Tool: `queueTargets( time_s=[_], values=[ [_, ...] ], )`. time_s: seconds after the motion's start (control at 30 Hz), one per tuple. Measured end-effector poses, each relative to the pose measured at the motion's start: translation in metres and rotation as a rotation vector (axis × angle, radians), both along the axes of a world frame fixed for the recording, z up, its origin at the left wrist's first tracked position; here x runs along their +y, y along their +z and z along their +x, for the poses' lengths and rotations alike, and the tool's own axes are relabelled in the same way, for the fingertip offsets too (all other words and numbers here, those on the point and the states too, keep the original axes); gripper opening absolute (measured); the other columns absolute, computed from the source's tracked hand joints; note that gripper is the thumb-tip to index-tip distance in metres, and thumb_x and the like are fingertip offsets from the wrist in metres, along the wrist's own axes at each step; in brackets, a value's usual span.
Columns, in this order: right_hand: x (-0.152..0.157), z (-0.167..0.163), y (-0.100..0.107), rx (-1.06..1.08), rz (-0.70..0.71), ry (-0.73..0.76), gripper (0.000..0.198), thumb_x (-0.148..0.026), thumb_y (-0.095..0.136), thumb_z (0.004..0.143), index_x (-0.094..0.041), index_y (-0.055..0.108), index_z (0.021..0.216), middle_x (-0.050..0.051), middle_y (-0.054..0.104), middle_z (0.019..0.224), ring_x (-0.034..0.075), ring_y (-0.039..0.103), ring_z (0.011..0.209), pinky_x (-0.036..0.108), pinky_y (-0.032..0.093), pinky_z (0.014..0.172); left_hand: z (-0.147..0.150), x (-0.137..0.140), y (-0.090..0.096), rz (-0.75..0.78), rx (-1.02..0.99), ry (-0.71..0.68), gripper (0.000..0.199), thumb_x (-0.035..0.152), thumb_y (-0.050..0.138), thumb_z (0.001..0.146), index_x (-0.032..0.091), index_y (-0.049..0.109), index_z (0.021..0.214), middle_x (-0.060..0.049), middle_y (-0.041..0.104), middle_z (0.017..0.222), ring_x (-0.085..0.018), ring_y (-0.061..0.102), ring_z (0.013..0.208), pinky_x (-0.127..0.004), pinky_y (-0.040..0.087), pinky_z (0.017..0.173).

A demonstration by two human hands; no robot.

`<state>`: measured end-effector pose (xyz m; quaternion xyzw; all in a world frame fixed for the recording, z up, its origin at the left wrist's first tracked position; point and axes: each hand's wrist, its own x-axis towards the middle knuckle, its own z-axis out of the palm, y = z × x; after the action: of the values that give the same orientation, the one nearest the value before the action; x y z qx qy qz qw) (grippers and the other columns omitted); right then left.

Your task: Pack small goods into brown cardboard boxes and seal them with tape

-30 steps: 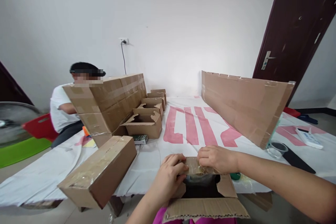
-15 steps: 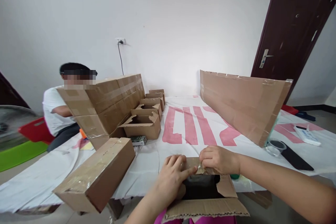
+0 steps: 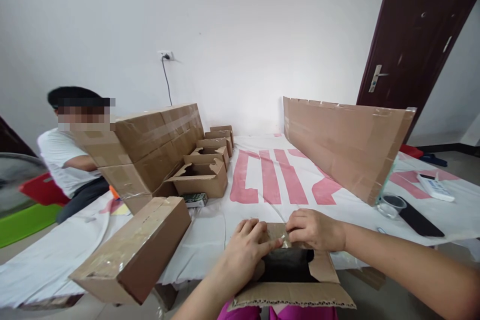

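An opened cardboard box [image 3: 294, 294] sits at the near edge in front of me, its dark inside showing between the spread flaps. Across its left and far side lies my left hand [image 3: 245, 247], fingers bent over the far flap [image 3: 275, 231] and thumb pointing right along it. My right hand [image 3: 313, 230] is closed, its fingertips pressed together at the right part of the same flap. A crumpled shiny bit of clear tape [image 3: 285, 241] shows between the two hands. What the right fingertips pinch is partly hidden.
A long taped box [image 3: 131, 245] lies at left, before stacked cartons [image 3: 150, 145]. Several open boxes [image 3: 200, 180] line up beside them, near a small patterned box [image 3: 194, 200]. A tall cardboard panel [image 3: 345, 150], clear cup [image 3: 392, 205] and black phone [image 3: 420, 217] are right. A person [image 3: 67, 160] sits left.
The view has turned slightly, so the background sits a little further left. Both hands stay at the far flap, almost unmoved. The person at left has leaned further left.
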<state>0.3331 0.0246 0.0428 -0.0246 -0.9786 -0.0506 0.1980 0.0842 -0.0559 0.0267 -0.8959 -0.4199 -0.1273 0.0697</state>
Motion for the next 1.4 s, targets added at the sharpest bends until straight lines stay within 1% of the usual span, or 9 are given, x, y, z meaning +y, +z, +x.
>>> queueTargets(
  time_s=[0.1,0.27,0.4,0.47,0.57,0.63,0.83,1.17,1.4],
  values=[
    [0.012,0.019,0.0,0.02,-0.058,-0.027,0.021,-0.02,0.044,0.096,-0.018,0.064,0.089,0.009,0.068,0.099,0.018,0.058,0.09,0.031,0.048,0.08,-0.007,0.003,0.0,-0.057,0.0,0.035,0.059,0.012,0.058,0.085,0.047,0.053,0.131,-0.004,0.055,0.117,-0.027,0.047,0.109,-0.046,0.042,0.094],
    [0.02,0.051,0.008,0.191,-0.151,-0.289,0.026,-0.015,0.037,0.098,-0.016,0.063,0.098,0.009,0.067,0.089,0.018,0.059,0.085,0.032,0.051,0.075,-0.012,0.003,0.005,-0.088,0.008,0.1,0.059,0.01,0.06,0.08,0.043,0.058,0.128,-0.006,0.055,0.115,-0.028,0.048,0.108,-0.049,0.043,0.093],
    [0.003,0.026,0.013,0.139,-0.099,-0.12,0.029,-0.012,0.042,0.096,-0.017,0.06,0.119,0.009,0.069,0.111,0.019,0.057,0.103,0.035,0.048,0.091,-0.004,0.0,0.009,-0.09,-0.011,0.101,0.069,0.003,0.059,0.072,0.041,0.057,0.129,-0.006,0.056,0.11,-0.028,0.048,0.109,-0.05,0.044,0.095],
    [-0.003,0.003,0.012,0.061,-0.024,-0.023,0.032,-0.011,0.041,0.097,-0.019,0.06,0.12,0.006,0.069,0.114,0.018,0.056,0.106,0.034,0.047,0.091,-0.002,-0.002,0.009,-0.09,-0.009,0.08,0.076,0.001,0.059,0.067,0.04,0.056,0.131,-0.007,0.055,0.114,-0.03,0.048,0.115,-0.052,0.043,0.098],
    [-0.002,-0.022,0.008,-0.032,0.112,0.013,0.024,-0.018,0.043,0.099,-0.02,0.067,0.101,0.004,0.072,0.098,0.018,0.058,0.093,0.031,0.048,0.077,-0.004,-0.005,0.006,-0.079,-0.007,0.042,0.081,-0.002,0.055,0.063,0.038,0.055,0.133,-0.007,0.052,0.127,-0.031,0.045,0.124,-0.053,0.041,0.103],
    [0.003,-0.027,0.005,-0.06,0.135,0.036,0.026,-0.021,0.044,0.099,-0.019,0.067,0.087,0.003,0.071,0.088,0.017,0.058,0.084,0.03,0.047,0.073,-0.007,-0.006,0.003,-0.063,-0.011,0.036,0.082,-0.004,0.053,0.062,0.038,0.055,0.133,-0.007,0.052,0.132,-0.03,0.046,0.125,-0.053,0.042,0.103],
    [0.012,-0.012,0.001,0.031,-0.125,0.041,0.017,-0.011,0.049,0.091,-0.018,0.063,0.085,0.005,0.071,0.09,0.016,0.059,0.092,0.029,0.049,0.085,-0.005,-0.003,0.0,-0.073,-0.012,0.028,0.079,-0.003,0.055,0.063,0.037,0.057,0.131,-0.007,0.055,0.13,-0.03,0.049,0.123,-0.052,0.044,0.101],
    [0.018,0.003,0.0,0.062,-0.359,0.055,0.019,-0.01,0.046,0.091,-0.018,0.061,0.083,0.008,0.069,0.093,0.015,0.061,0.092,0.029,0.052,0.084,-0.003,0.002,-0.002,-0.067,-0.001,0.013,0.074,-0.003,0.056,0.071,0.04,0.056,0.131,-0.006,0.057,0.127,-0.029,0.051,0.122,-0.049,0.046,0.099],
    [0.02,0.011,-0.001,0.098,-0.421,0.053,0.019,-0.011,0.048,0.091,-0.018,0.063,0.081,0.009,0.07,0.094,0.017,0.062,0.095,0.032,0.053,0.085,-0.003,0.002,-0.003,-0.104,-0.042,0.018,0.066,0.0,0.059,0.074,0.039,0.06,0.127,-0.006,0.056,0.131,-0.029,0.05,0.123,-0.048,0.045,0.1]
  ],
)
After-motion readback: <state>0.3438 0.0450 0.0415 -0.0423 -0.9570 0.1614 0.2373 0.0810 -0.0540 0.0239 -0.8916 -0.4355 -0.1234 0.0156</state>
